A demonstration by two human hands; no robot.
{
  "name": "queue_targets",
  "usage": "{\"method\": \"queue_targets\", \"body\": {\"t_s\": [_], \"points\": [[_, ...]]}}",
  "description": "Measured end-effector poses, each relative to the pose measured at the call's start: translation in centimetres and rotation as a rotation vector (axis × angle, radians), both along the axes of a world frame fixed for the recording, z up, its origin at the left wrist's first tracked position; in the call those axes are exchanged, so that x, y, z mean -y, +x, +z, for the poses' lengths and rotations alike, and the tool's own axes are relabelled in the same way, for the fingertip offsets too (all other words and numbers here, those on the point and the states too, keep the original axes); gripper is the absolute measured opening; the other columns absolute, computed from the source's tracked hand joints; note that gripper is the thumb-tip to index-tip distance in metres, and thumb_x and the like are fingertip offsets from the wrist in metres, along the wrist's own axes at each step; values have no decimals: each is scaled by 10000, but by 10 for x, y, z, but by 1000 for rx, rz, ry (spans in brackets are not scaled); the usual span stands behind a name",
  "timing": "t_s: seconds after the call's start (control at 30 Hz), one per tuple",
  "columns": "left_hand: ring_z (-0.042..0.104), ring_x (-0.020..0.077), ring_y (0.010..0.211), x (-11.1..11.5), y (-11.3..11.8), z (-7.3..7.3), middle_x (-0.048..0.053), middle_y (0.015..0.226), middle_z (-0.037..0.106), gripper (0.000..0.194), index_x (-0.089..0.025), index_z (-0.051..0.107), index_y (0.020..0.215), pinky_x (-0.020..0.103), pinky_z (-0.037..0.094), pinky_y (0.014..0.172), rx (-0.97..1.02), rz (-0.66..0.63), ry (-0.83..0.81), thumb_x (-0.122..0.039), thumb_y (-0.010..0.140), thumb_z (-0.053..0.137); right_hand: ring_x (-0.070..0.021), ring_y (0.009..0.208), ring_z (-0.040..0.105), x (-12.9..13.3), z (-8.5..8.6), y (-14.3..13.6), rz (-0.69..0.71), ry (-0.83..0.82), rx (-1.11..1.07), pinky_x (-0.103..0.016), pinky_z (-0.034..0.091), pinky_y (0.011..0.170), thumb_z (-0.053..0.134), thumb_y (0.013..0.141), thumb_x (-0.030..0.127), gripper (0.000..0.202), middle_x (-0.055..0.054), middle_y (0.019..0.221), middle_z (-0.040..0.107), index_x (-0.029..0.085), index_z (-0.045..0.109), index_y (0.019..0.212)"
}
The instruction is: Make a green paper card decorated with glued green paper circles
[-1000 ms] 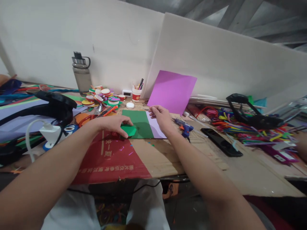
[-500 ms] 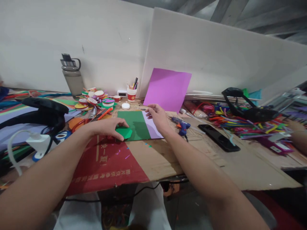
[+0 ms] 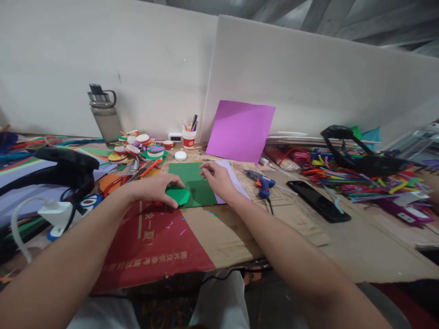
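My left hand (image 3: 159,189) curves round a small bright green piece of paper with cut corners (image 3: 179,196), its thumb at the near edge and its fingers over the far side. That piece lies over the left part of a darker green sheet (image 3: 197,185). Above the same sheet, farther right, is my right hand (image 3: 217,179), its fingertips drawn together in a pinch; anything between them is too small to make out. A pale lilac sheet (image 3: 235,178) shows from beneath the green one, partly covered by my right hand and wrist.
A blue glue gun (image 3: 264,183) and a black phone (image 3: 317,201) lie to the right. Orange-handled scissors (image 3: 151,168) and several ribbon spools (image 3: 132,148) are at the left. A purple sheet (image 3: 242,130) leans on the back wall. Cardboard (image 3: 212,242) covers the table, with tiny paper scraps.
My right hand has moved left and slightly down, from over the lilac sheet to over the green one. My left hand keeps its hold on the small green piece. The view has shifted slightly.
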State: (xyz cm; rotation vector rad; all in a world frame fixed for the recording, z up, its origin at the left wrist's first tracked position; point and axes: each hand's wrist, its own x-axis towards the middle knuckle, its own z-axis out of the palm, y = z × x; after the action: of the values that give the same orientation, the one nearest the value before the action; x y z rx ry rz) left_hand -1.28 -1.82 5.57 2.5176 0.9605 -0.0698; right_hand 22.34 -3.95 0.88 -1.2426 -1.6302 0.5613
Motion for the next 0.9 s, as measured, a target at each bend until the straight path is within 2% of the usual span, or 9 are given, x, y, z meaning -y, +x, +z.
{"method": "queue_targets", "body": {"t_s": [0.17,0.3,0.6,0.9], "points": [[527,246,1147,1,0,1,67,1273,563,668,-228,549,1252,307,409,953,9,16,-11,-502,673,737,-165,879,602,8,-1,-11,140,18,336,-301,462,805,539,875,221,162,-69,957,678,173,636,995],[535,245,1137,2,1,3,63,1261,571,656,-221,556,1242,303,410,955,9,16,-31,-492,673,739,-181,954,566,8,-6,-16,193,29,506,-319,425,880,596,863,204,144,-82,977,653,156,658,984],[543,258,1133,2,-3,0,60,1224,600,630,-228,585,1213,324,413,965,66,14,-6,-467,655,754,-181,988,524,7,-12,-19,182,18,535,-320,403,907,604,868,219,195,-75,999,601,158,658,1044],[545,262,1139,2,-4,-1,70,1242,596,629,-217,583,1206,337,410,969,80,6,-5,-460,652,754,-187,1011,491,12,-18,-25,108,64,621,-329,398,921,555,896,240,202,-76,1038,560,181,638,1070]]}}
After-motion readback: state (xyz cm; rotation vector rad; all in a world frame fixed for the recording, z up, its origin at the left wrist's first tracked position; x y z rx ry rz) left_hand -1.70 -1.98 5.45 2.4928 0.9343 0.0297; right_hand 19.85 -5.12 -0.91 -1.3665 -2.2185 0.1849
